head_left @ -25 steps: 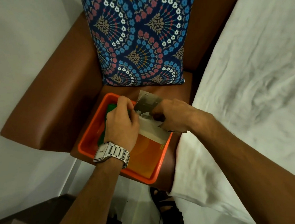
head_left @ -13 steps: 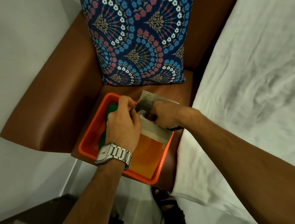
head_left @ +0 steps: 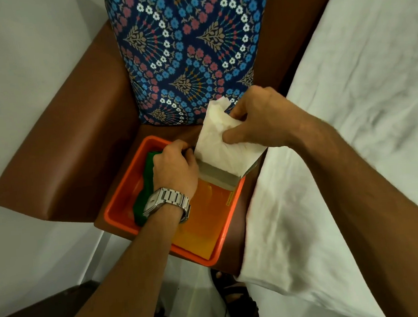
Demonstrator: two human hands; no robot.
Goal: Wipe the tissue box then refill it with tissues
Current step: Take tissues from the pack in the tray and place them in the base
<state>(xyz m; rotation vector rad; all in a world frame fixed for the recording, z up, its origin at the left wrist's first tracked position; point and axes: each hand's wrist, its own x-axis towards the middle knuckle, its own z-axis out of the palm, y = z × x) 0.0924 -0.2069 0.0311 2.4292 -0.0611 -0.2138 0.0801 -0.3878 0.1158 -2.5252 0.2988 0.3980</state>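
An orange tissue box (head_left: 203, 221) lies in an orange plastic tray (head_left: 121, 205) on the chair seat, its grey inner flap (head_left: 217, 177) open at the far end. My right hand (head_left: 260, 119) pinches a stack of white tissues (head_left: 221, 142), held half out above the box's open end. My left hand (head_left: 176, 166), with a steel watch on the wrist, grips the box's far left edge. A green cloth (head_left: 147, 185) lies in the tray under my left wrist.
The tray sits on a brown leather armchair (head_left: 59, 150) with a blue floral cushion (head_left: 189, 47) behind it. A bed with a white sheet (head_left: 350, 122) runs along the right. A sandalled foot (head_left: 233, 289) stands on the floor below.
My right hand has come up out of the box's end, drawing the white tissues into view. My left hand stayed on the box edge.
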